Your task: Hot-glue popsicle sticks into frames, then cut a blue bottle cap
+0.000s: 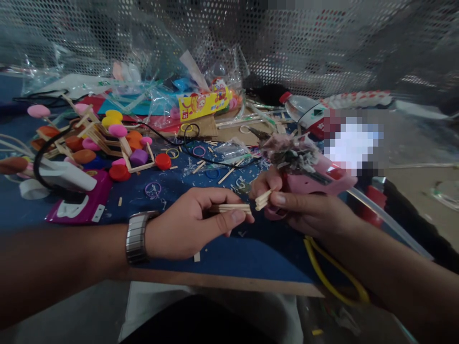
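L hand (pixel 190 222) grips sticks (pixel 231 208), R hand (pixel 317 210) pinches stick bundle (pixel 263 200) by glue gun (pixel 322 185); btl (pixel 299 107) behind, contents unclear.

One stick bundle (pixel 229 208) in the left hand (pixel 188 222), one in the right hand (pixel 319 214); one glue gun (pixel 308 185) against the right; beyond, one bottle (pixel 308 112), two red caps (pixel 163 161).

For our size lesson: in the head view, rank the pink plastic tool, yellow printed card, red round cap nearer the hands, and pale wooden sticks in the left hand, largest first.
1. Pink plastic tool
2. Yellow printed card
Smallest, order unsure: red round cap and pale wooden sticks; left fingers partly hide the sticks.
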`<control>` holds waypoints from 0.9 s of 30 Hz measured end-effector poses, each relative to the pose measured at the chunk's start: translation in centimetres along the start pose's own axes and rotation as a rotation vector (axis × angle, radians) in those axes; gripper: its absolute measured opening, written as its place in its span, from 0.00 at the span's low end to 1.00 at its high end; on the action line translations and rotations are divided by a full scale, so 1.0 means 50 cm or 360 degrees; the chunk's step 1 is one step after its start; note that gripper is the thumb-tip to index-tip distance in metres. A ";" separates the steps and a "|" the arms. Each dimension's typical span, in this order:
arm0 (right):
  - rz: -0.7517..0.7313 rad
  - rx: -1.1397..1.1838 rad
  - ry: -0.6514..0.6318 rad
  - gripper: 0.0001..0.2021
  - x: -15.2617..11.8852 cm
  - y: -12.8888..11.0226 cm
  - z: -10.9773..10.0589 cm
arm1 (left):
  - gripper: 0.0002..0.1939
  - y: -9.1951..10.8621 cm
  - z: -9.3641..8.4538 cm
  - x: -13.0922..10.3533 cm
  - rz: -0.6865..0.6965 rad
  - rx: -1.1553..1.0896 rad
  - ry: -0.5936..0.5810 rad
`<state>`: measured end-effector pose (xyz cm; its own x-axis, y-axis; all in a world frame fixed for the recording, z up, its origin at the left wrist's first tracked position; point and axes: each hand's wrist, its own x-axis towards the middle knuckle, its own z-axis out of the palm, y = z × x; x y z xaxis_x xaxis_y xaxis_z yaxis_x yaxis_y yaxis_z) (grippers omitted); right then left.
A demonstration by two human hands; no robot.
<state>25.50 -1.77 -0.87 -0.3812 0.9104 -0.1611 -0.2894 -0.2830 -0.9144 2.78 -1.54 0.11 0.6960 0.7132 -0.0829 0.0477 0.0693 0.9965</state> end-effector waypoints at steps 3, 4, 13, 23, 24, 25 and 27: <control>0.0041 -0.0075 -0.0021 0.16 -0.001 0.000 0.001 | 0.10 0.000 0.000 -0.001 0.0035 -0.0029 -0.0024; 0.0045 -0.0109 -0.0019 0.16 -0.002 -0.001 0.002 | 0.10 -0.001 0.000 -0.002 0.0044 -0.0038 -0.0032; 0.0090 -0.0189 0.0058 0.16 -0.006 -0.006 0.008 | 0.11 0.002 0.001 -0.004 0.0031 -0.0089 -0.0007; 0.0088 -0.0244 -0.0004 0.16 -0.004 -0.001 0.007 | 0.12 0.003 0.002 -0.004 0.0041 -0.0015 0.0013; 0.0085 -0.0241 -0.0007 0.16 -0.004 -0.001 0.008 | 0.12 0.003 0.002 -0.004 0.0044 -0.0014 0.0011; 0.0071 -0.0234 -0.0004 0.16 -0.004 -0.002 0.009 | 0.12 0.003 0.002 -0.004 0.0052 -0.0017 0.0009; 0.0048 -0.0234 0.0002 0.16 -0.004 -0.002 0.010 | 0.11 0.002 0.001 -0.004 0.0057 -0.0020 0.0010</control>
<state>25.18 -2.07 -0.56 -0.3865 0.9026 -0.1896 -0.1463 -0.2629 -0.9537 2.71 -1.71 0.24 0.6928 0.7196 -0.0474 0.0139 0.0524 0.9985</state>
